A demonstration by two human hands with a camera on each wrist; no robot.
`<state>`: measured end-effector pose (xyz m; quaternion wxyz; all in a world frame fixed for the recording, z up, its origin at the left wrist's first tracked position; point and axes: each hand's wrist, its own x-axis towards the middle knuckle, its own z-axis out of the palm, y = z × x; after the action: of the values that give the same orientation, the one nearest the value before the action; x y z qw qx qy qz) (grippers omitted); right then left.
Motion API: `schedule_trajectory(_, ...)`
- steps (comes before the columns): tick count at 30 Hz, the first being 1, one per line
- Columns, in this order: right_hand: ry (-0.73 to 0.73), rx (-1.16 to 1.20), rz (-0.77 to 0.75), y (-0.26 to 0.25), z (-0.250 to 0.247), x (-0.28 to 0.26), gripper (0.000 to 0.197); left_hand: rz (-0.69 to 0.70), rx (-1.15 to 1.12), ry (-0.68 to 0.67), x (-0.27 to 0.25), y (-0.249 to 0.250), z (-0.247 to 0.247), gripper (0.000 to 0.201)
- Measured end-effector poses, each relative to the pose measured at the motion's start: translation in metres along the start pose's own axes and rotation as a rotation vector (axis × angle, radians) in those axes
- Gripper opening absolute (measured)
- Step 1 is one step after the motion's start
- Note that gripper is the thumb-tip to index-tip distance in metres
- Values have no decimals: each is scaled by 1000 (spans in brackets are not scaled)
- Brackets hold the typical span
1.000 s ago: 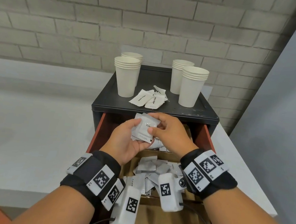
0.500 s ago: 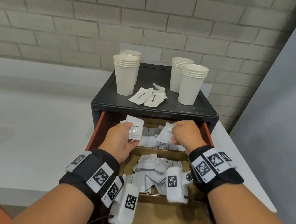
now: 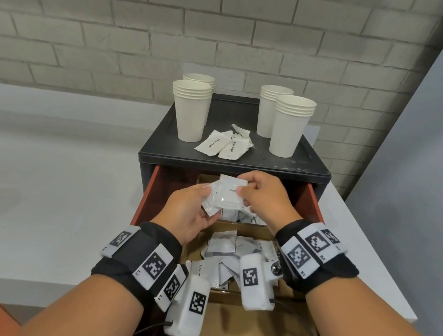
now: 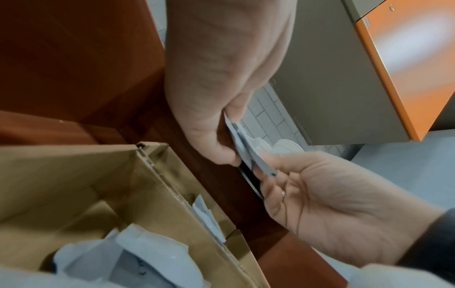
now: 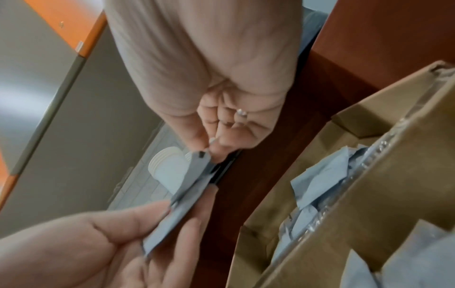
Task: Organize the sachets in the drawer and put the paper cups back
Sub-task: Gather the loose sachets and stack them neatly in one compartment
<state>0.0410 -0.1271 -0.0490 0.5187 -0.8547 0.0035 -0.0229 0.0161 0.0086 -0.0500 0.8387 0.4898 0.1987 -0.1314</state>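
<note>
Sachets, small, flat, white paper ones (image 3: 225, 198), are bunched in a thin stack between both hands above the back of the open red-sided drawer (image 3: 146, 194). The left hand (image 3: 189, 214) curls its thumb and fingers round the stack's lower left edge, while the right hand (image 3: 263, 196) pinches the top right corner between thumb and forefinger; neither hand is spread wide. The stack thus lies at about 1 o'clock from the left palm and 9 o'clock from the right knuckles, directly over the rear brown cardboard compartment (image 3: 251, 229). More loose sachets fill the middle compartment at 6 o'clock from the hands, and a few long white sugar sachets (image 3: 222, 145) lie on the black cabinet top (image 3: 299, 164) between four stacks of white paper cups (image 3: 191, 110), at 12 o'clock. The step in hand looks like squaring up like sachets before setting them down. It would go best if the right fingertips tapped the edges level while the left kept a light, even squeeze, since slick flat packets are apt to fan out or slip. Lowering the bundle upright against the divider should keep it tidy.
</note>
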Motion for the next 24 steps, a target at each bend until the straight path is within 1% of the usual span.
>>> schedule_trajectory(3, 105, 37, 122, 8, -11, 4, 19, 3, 17, 40, 2, 2, -2, 15)
schedule_trajectory(5, 151, 16, 204, 16, -16, 8, 23, 2, 38, 58, 2, 2, -2, 14)
schedule_trajectory(7, 200, -3, 234, 21, -17, 11, 28, 10, 47, 65, 3, 2, -2, 13)
schedule_trajectory(8, 208, 12, 223, 20, -16, 12, 30, 13, 49, 67, 3, 2, -2, 13)
schedule_trajectory(9, 186, 45, 199, 18, -13, 10, 32, 15, 51, 65, 4, 2, -2, 13)
schedule_trajectory(10, 128, 90, 181, 16, -9, 8, 34, 15, 56, 61, 4, 2, -2, 13)
schedule_trajectory(11, 40, 125, 178, 12, -5, 5, 35, 14, 72, 54, 3, 1, -2, 12)
schedule_trajectory(13, -149, 102, 159, 2, 4, -3, 28, 12, 123, 34, 2, 0, -1, 11)
schedule_trajectory(14, -199, 65, 127, -1, 6, -5, 26, 15, 147, 27, 1, 0, -1, 14)
schedule_trajectory(16, -213, -3, 63, -5, 7, -7, 28, 21, 192, 24, 0, -1, -1, 17)
schedule_trajectory(19, -229, -94, 65, -7, 0, -8, 28, 25, 250, 34, -1, 1, -2, 13)
schedule_trajectory(21, -309, -244, 84, -7, -7, -10, 28, 46, 312, 71, 1, 1, -3, 17)
schedule_trajectory(22, -355, -351, 93, -6, -9, -12, 29, 47, 346, 97, 3, 1, -3, 15)
schedule_trajectory(24, -402, -542, 101, -3, -11, -17, 28, 24, 444, 157, 2, 3, -3, 6)
